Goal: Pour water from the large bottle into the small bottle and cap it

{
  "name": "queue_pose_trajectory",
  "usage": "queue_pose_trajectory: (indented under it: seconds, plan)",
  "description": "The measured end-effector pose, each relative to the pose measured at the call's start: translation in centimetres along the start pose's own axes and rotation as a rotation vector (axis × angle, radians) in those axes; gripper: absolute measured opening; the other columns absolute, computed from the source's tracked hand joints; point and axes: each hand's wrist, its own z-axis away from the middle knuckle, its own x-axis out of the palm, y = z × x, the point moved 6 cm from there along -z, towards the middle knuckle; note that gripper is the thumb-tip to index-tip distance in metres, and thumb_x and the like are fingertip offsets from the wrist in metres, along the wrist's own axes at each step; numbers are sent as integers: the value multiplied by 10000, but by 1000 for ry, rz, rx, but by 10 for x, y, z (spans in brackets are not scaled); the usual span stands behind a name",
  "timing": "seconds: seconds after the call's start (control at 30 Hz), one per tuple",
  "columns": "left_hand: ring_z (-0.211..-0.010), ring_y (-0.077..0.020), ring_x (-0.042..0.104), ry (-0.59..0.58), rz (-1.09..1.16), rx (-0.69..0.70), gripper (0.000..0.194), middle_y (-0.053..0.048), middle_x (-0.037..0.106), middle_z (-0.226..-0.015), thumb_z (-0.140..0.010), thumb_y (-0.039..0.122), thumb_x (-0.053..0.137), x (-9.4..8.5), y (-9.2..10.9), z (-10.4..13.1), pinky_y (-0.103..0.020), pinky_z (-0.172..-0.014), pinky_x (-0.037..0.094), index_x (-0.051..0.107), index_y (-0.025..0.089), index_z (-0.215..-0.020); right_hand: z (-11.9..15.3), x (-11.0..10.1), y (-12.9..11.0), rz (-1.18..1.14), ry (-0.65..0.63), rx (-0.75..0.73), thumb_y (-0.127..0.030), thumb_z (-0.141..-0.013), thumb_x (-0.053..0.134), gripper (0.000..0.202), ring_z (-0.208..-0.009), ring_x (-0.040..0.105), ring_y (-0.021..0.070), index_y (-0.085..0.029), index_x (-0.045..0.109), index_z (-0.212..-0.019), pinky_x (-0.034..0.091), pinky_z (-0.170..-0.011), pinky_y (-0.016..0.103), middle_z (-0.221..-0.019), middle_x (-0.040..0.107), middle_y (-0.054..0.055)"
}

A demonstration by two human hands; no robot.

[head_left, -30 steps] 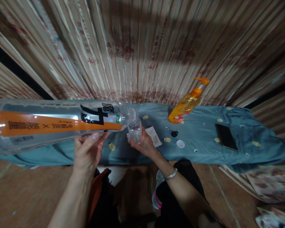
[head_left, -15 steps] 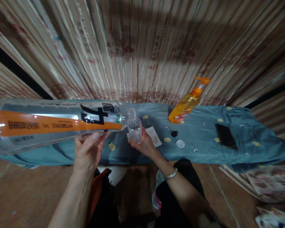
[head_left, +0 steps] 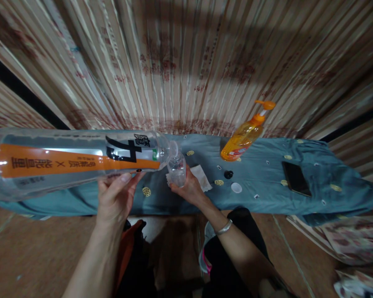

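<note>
Left hand (head_left: 116,194) grips big bottle (head_left: 71,159), right hand (head_left: 191,186) grips small bottle (head_left: 176,169); desk edge (head_left: 169,210) is near both, phone (head_left: 296,179) well apart rightward.

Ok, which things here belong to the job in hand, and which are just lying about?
In use:
large clear plastic bottle with silver-and-orange label, in the left hand
small clear plastic bottle, in the right hand

Seemingly just lying about:
orange plastic pump bottle
flat black rectangular phone
white paper piece
small black cap-like piece
round white disc
</note>
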Motion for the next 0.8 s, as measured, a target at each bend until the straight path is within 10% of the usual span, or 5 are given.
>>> queue_pose_trajectory:
  seconds: [0.8]
  plan:
    - [-637, -174, 789, 24, 33, -15, 419, 16, 819, -654, -379, 215, 1066, 4, -1, 1, -385, -803, 768, 737, 219, -638, -1, 1, 2, 1, -3, -5, -308, -774, 870, 911, -1353, 752, 441, -174, 529, -1608, 622, -1190, 683, -1482, 750, 197]
